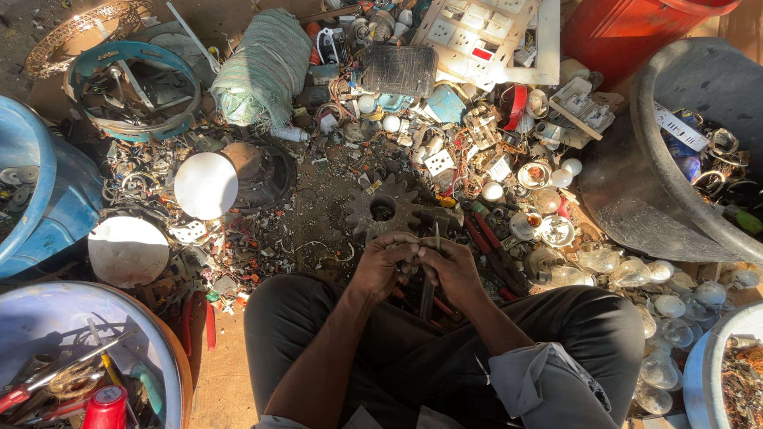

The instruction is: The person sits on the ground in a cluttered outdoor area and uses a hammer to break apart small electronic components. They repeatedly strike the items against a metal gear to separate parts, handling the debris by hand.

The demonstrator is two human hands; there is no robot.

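Observation:
My left hand point(385, 262) and my right hand point(451, 266) meet in front of my knees, fingers curled around a small dark part point(415, 256) pinched between them; what it is I cannot tell. A thin rod point(436, 235) sticks up from my right fingers. A hammer point(431, 262) lies under the hands, its head beside a rusty toothed gear wheel point(383, 209) on the ground just beyond them. I sit cross-legged in dark trousers point(429, 349).
Scrap covers the ground: white switch panel point(485, 36), wires, sockets, glass bulbs point(636, 274), red-handled pliers point(485, 238), two white domes point(206, 185). A big black tub point(636, 199) sits right, blue tubs point(48, 199) left, a tool-filled basin point(171, 357) near left, red bucket point(628, 28) far right.

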